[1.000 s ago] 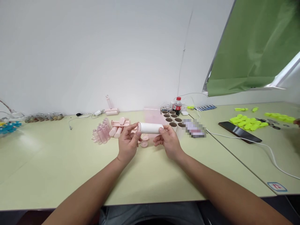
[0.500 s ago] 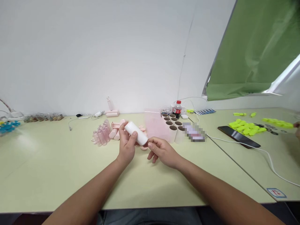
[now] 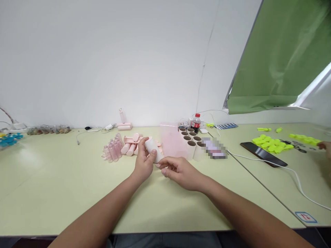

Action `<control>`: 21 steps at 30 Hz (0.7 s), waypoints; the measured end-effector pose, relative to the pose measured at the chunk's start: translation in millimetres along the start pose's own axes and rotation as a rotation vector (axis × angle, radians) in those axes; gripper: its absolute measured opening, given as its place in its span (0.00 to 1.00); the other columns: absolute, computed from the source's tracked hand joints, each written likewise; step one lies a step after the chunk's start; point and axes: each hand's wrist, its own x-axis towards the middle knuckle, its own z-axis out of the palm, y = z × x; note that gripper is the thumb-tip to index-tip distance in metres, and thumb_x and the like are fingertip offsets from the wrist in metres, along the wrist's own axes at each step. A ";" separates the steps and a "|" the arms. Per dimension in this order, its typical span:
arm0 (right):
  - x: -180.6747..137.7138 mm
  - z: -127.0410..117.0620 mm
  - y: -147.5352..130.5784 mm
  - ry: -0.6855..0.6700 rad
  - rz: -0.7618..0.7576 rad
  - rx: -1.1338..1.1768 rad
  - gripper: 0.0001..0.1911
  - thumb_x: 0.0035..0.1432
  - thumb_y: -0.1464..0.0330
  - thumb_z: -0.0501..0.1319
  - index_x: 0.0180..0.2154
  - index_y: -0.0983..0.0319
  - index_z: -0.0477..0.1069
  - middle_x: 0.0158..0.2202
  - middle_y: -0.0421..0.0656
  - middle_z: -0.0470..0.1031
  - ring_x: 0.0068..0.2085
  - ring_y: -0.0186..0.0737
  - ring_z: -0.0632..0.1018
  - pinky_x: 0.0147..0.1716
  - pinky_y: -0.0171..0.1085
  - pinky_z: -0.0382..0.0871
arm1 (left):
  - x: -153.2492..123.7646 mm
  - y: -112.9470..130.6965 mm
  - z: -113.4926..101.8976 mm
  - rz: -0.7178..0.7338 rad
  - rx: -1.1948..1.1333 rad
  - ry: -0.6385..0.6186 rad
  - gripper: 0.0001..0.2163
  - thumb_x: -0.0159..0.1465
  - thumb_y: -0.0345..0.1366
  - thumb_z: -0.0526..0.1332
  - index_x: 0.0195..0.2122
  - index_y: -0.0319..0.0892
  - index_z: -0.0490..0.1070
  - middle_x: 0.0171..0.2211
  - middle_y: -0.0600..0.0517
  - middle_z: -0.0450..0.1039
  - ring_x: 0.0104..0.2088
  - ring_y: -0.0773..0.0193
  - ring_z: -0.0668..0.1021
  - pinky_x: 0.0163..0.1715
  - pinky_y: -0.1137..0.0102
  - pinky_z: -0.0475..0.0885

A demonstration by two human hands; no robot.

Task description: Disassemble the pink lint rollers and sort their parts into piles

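Observation:
My left hand point(image 3: 144, 162) is closed around a white lint roller refill point(image 3: 154, 151), which tilts with its lower end to the right. My right hand point(image 3: 181, 172) is at that lower end, its fingers bent and apart and the index fingertip at the roll's edge. Behind my left hand lies a pile of pink lint roller handles point(image 3: 131, 148), partly covered by the hand. Left of them several clear pink tube covers point(image 3: 112, 151) stand in a group. To the right, more white refills point(image 3: 191, 148) with brown cardboard cores stand upright beside a pink translucent bag point(image 3: 173, 143).
A cola bottle point(image 3: 196, 123) and a phone with a blurred screen point(image 3: 214, 148) are right of the refills. Farther right lie a black tablet point(image 3: 262, 154), a white cable point(image 3: 294, 168) and yellow pieces point(image 3: 271, 144). Another person's hand point(image 3: 322, 145) shows at the right edge.
The refill has shifted slightly right and down in my left hand's grip and tilts more steeply. My right hand's index finger has come in to the roll's lower edge.

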 end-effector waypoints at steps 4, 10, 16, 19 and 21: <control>9.1 -42.7 -1.6 0.264 -0.103 -0.243 0.11 0.62 0.65 0.57 0.41 0.60 0.76 0.36 0.43 0.79 0.33 0.38 0.76 0.33 0.36 0.68 | 0.5 -5.0 0.4 -0.036 0.007 -0.025 0.25 0.62 0.46 0.61 0.56 0.49 0.53 0.41 0.51 0.64 0.37 0.64 0.72 0.35 0.69 0.73; 40.8 -149.9 55.2 0.662 0.292 -0.820 0.17 0.67 0.64 0.49 0.45 0.61 0.75 0.36 0.46 0.79 0.38 0.43 0.78 0.37 0.38 0.68 | 0.7 -3.3 2.5 -0.073 -0.029 -0.012 0.27 0.61 0.46 0.62 0.58 0.50 0.52 0.41 0.51 0.65 0.37 0.64 0.73 0.31 0.69 0.74; 53.7 -209.6 116.2 0.515 0.623 -1.105 0.17 0.64 0.70 0.52 0.45 0.67 0.76 0.45 0.57 0.77 0.48 0.53 0.75 0.40 0.42 0.66 | -2.7 -5.2 6.9 -0.178 -0.131 -0.067 0.31 0.61 0.47 0.63 0.60 0.51 0.49 0.43 0.48 0.65 0.35 0.62 0.76 0.24 0.70 0.75; 58.1 -212.1 134.5 0.460 0.675 -1.154 0.16 0.62 0.69 0.55 0.45 0.69 0.76 0.47 0.60 0.75 0.50 0.56 0.73 0.42 0.44 0.65 | -4.1 -6.5 8.0 -0.180 -0.137 -0.066 0.31 0.61 0.48 0.63 0.60 0.51 0.49 0.45 0.48 0.65 0.36 0.61 0.76 0.24 0.71 0.74; 62.5 -211.0 142.8 0.442 0.694 -1.175 0.16 0.61 0.68 0.56 0.46 0.70 0.76 0.49 0.62 0.73 0.52 0.58 0.71 0.44 0.45 0.64 | -4.6 -6.1 8.4 -0.192 -0.133 -0.073 0.32 0.60 0.49 0.63 0.60 0.51 0.48 0.45 0.48 0.65 0.35 0.61 0.76 0.23 0.71 0.74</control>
